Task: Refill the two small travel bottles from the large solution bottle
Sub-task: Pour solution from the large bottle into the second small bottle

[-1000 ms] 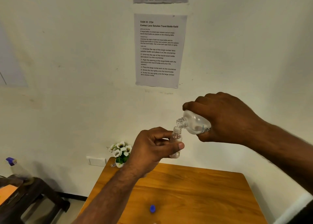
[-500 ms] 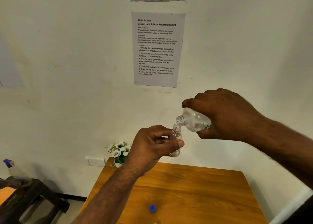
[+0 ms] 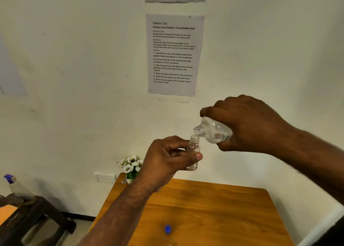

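Table (image 3: 214, 208): wooden, sits below your hands, nothing blocking the pour.
Large solution bottle (image 3: 214, 131): your right hand (image 3: 249, 124) is wrapped round it, tipped, mouth touching the travel bottle's (image 3: 193, 149) neck.
Travel bottle: upright, pinched in your left hand (image 3: 167, 160).
Flowers (image 3: 131, 164): back-left corner.
Blue cap (image 3: 167, 229): near edge.
Fill level: can't tell.

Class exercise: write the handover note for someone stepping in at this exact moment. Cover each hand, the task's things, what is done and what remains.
Left hand: holds the small travel bottle upright, uncapped, above the wooden table.
Right hand: holds the large solution bottle tipped, mouth at the travel bottle's opening.
Blue cap lies on the table.
Done: both bottles open and aligned.
Left: finish pouring, recap. No second travel bottle is visible.
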